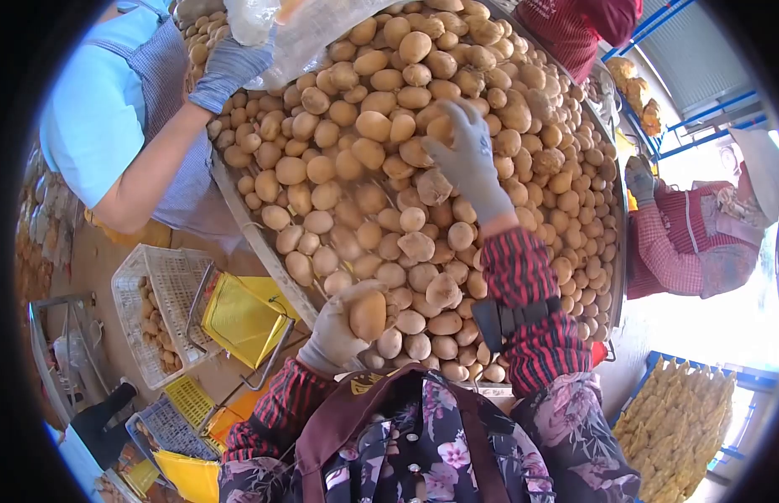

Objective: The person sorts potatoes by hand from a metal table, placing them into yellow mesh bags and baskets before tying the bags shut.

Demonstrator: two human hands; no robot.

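In a grey work glove, my left hand (332, 337) holds a large brown potato (368, 316) at the near edge of the heap. My right hand (471, 159), gloved too, reaches over the middle of the pile, thumb and fingers curled around another potato (440, 129). Beneath both hands lies a deep heap of loose potatoes (368, 201) of mixed sizes, filling a large sorting table with a raised metal rim (259, 239). A dark band with a black device (490, 325) sits on my right wrist.
A person in light blue (96, 126) works at left, a gloved hand (238, 69) on clear plastic (318, 38). Others in red stand at top and right (700, 239). A white crate (159, 310), a yellow bin (247, 318) and stacked sacks (675, 419) surround the table.
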